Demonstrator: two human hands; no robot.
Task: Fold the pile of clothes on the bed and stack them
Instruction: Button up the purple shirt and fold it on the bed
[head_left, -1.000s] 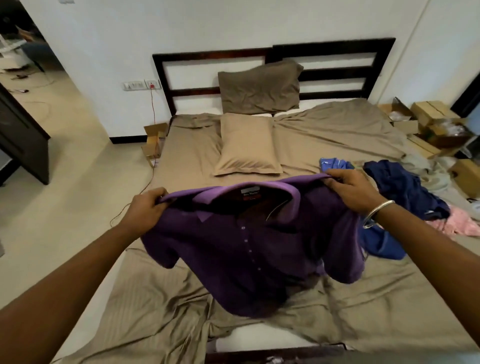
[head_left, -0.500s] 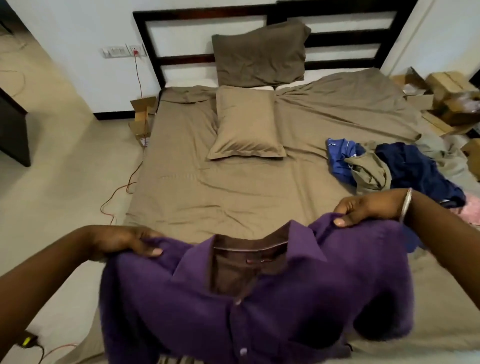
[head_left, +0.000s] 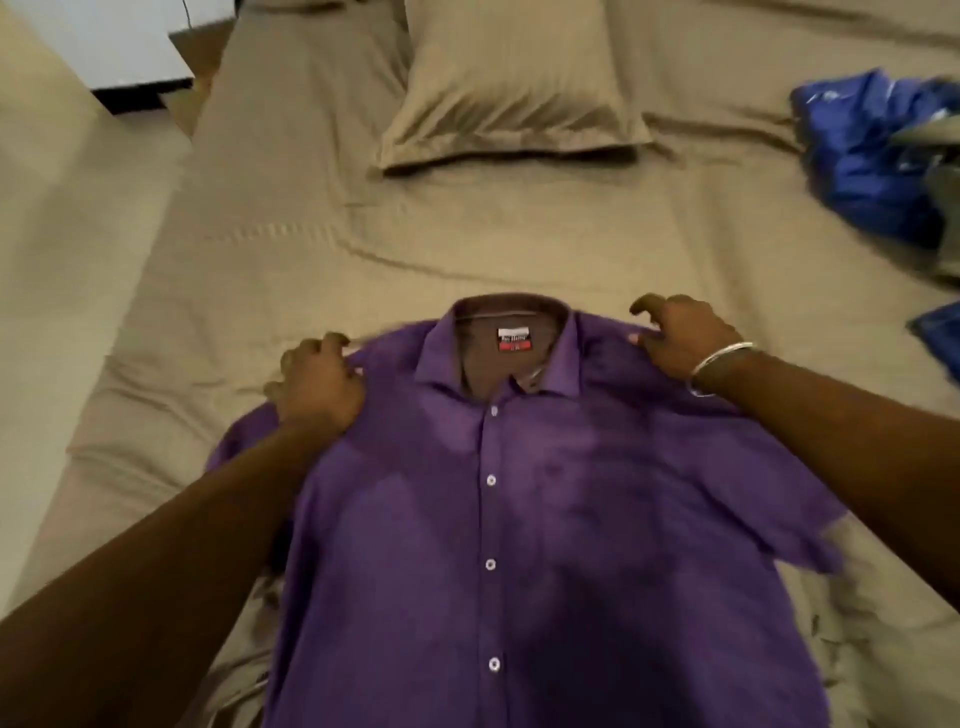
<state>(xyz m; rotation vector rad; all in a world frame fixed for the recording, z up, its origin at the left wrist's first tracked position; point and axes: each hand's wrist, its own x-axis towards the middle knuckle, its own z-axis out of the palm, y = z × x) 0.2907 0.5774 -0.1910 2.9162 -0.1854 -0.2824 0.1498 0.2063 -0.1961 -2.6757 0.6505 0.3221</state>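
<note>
A purple button-up shirt lies spread front-up on the tan bed sheet, collar pointing away from me, buttons closed down the middle. My left hand grips the shirt's left shoulder with curled fingers. My right hand, with a silver bangle at the wrist, pinches the right shoulder by the collar. The short sleeves fan out to both sides.
A tan pillow lies beyond the shirt. Crumpled blue clothes sit at the right edge of the bed, with another blue piece lower down. The floor runs along the bed's left side.
The shirt, held up in the air a second ago, has come down flat onto the sheet. Both hands still hold its shoulders, and my view has tilted down closer to the bed.
</note>
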